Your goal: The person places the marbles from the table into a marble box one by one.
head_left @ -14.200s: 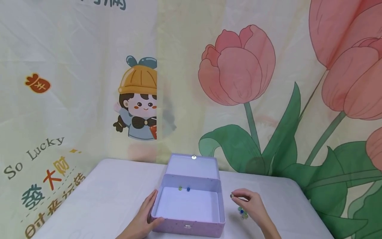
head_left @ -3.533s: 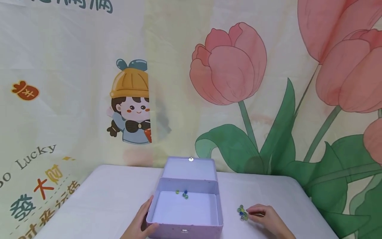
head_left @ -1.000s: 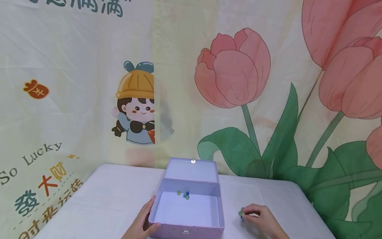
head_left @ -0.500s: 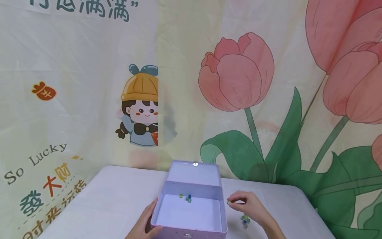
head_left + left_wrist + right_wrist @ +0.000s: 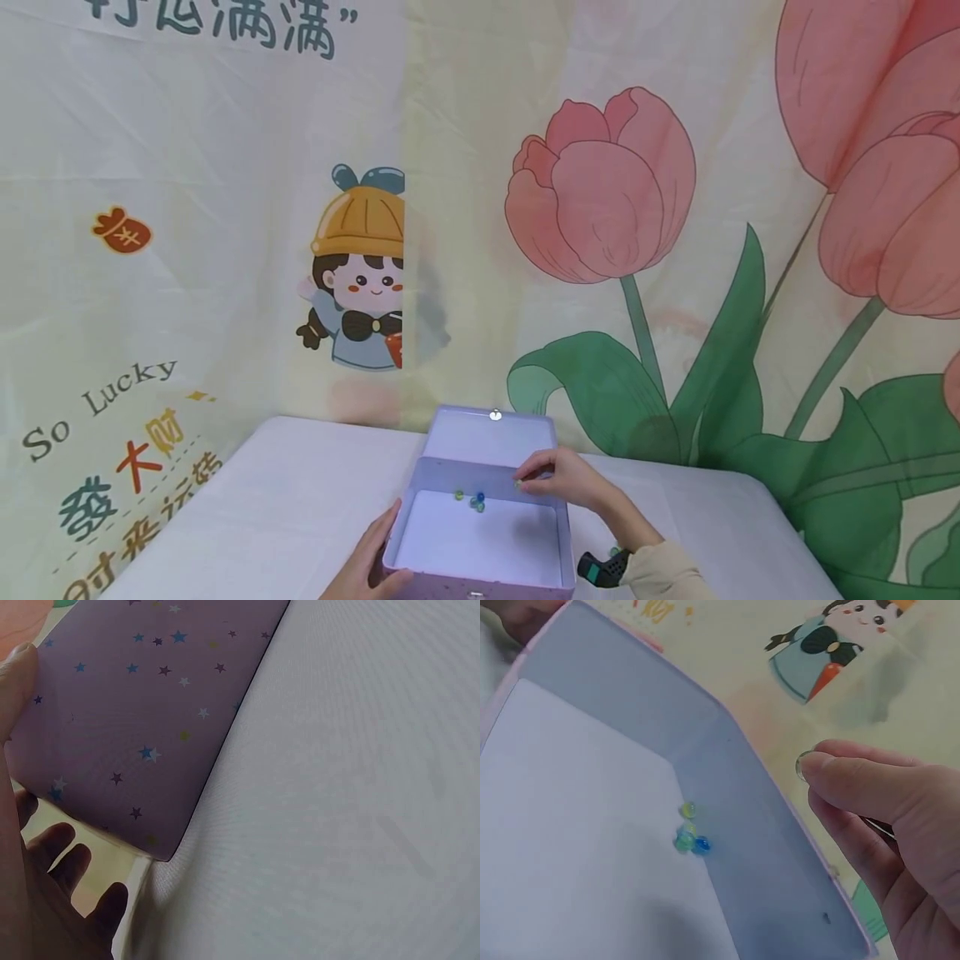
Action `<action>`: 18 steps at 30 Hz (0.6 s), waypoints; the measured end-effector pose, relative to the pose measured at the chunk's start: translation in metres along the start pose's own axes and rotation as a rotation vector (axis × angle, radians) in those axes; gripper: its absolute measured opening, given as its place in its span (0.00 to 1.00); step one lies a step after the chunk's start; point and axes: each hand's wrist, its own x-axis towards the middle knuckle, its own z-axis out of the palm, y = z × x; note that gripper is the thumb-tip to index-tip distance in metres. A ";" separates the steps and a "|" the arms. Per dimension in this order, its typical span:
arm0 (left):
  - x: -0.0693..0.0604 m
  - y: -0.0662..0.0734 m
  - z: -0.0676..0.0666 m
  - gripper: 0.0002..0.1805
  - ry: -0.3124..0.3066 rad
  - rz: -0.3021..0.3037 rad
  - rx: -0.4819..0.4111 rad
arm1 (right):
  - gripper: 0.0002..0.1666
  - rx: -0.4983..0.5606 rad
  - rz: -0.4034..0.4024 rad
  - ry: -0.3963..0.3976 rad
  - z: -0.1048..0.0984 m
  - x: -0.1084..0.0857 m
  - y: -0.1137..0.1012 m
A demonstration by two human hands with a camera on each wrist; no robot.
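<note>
A lilac tin box (image 5: 480, 547) stands with its lid (image 5: 491, 437) tipped back. My left hand (image 5: 369, 554) grips its near left corner, thumb at the front and fingers along the side. In the left wrist view, the box's star-printed outside (image 5: 142, 705) lies between thumb and fingers. Over the box's right part, my right hand (image 5: 558, 477) pinches a clear greenish glass marble (image 5: 803, 766) between thumb and fingertips. Inside, near the back wall, lie a yellow-green marble (image 5: 459, 495) and a small cluster of blue and green marbles (image 5: 685, 840).
More marbles (image 5: 615, 551) lie on the table right of the box, mostly hidden behind my right wrist and its black wrist device (image 5: 602, 568). The white-covered table (image 5: 322, 475) meets a printed cloth backdrop (image 5: 465, 208) behind.
My right hand took a marble from the pile on the right and carried it left over the box. Over the earlier frames, marbles were added inside. My left hand stays on the corner.
</note>
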 end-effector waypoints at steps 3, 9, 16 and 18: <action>0.000 0.000 0.001 0.45 -0.010 -0.033 -0.030 | 0.09 0.010 -0.014 -0.017 0.008 0.013 0.000; -0.001 0.003 0.003 0.45 -0.026 -0.065 -0.045 | 0.08 0.050 -0.040 -0.045 0.027 0.027 0.005; -0.001 0.005 0.001 0.45 -0.015 -0.043 -0.029 | 0.08 0.053 -0.069 -0.049 0.047 0.037 0.009; -0.001 0.006 -0.001 0.45 -0.015 -0.052 -0.041 | 0.08 0.039 -0.049 -0.054 0.052 0.039 0.010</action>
